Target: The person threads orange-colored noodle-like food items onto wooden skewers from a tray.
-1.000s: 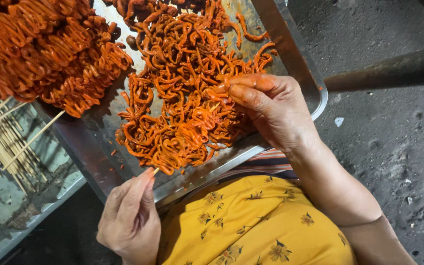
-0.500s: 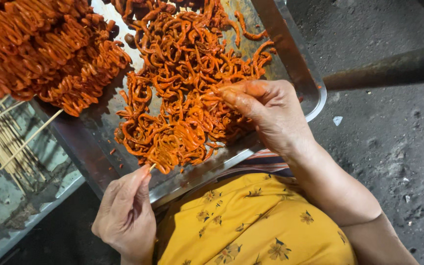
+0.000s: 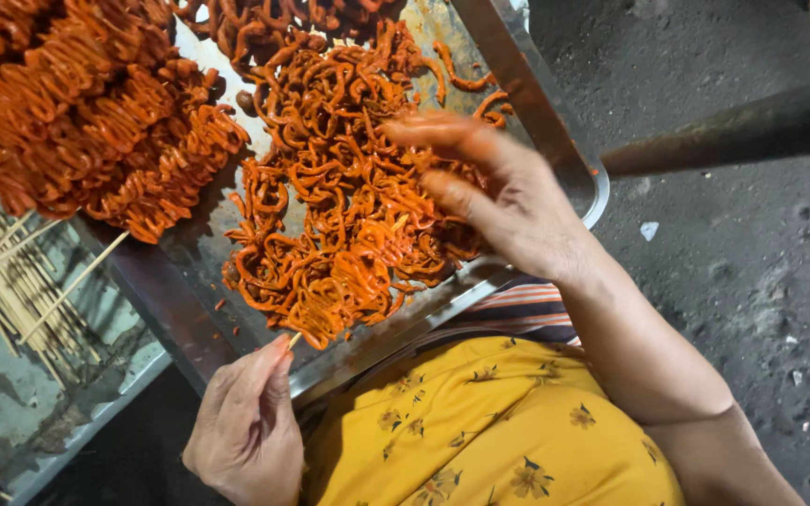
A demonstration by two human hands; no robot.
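Left hand (image 3: 247, 431) pinches a thin wooden skewer (image 3: 294, 339) w/ meat strips threaded on, at tray's (image 3: 555, 141) near edge; right hand (image 3: 503, 201), fingers spread, nothing gripped, rests on loose orange strips (image 3: 349, 206); they look soft, slick, light; grip skewer's bare end.

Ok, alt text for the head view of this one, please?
A person's left hand pinches a thin wooden skewer threaded with orange marinated meat strips, while the blurred right hand reaches into the loose pile of strips on a metal tray. Finished skewers are stacked upper left; bare sticks lie at left.
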